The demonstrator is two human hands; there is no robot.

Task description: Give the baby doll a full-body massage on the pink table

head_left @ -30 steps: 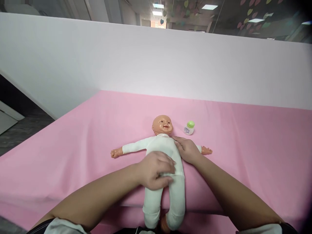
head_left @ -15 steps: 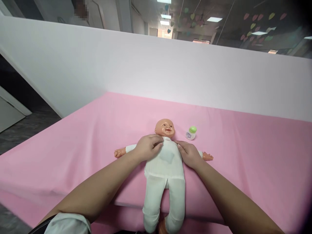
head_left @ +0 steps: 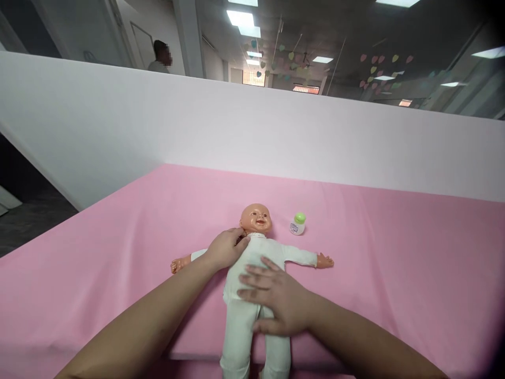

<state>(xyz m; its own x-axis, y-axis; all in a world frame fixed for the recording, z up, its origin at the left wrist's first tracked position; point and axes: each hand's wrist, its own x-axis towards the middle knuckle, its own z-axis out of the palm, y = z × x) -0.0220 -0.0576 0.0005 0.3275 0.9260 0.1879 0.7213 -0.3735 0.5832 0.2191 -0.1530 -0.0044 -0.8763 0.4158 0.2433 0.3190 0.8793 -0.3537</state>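
On the pink cover lies a baby doll, face up, in a white cloth body with its arms stretched out to the sides. My left hand holds the doll at its shoulder beside the neck, fingers bent and thumb on the upper chest. Over the doll's belly and hip my right hand is spread, palm down, with nothing in its fingers. Whether its palm touches the cloth I cannot tell. To the right of the doll's head stands a small clear jar with a green lid.
A pink-covered table carries the doll, whose legs reach its front edge. Behind it runs a white partition, which also slopes down the left side. Beyond that, a person is at the far left. Heart-shaped decorations hang in the room behind.
My right hand has left the doll's shoulder, moved down over its belly and spread its fingers. My left hand stays at the other shoulder. The view has tilted up slightly.
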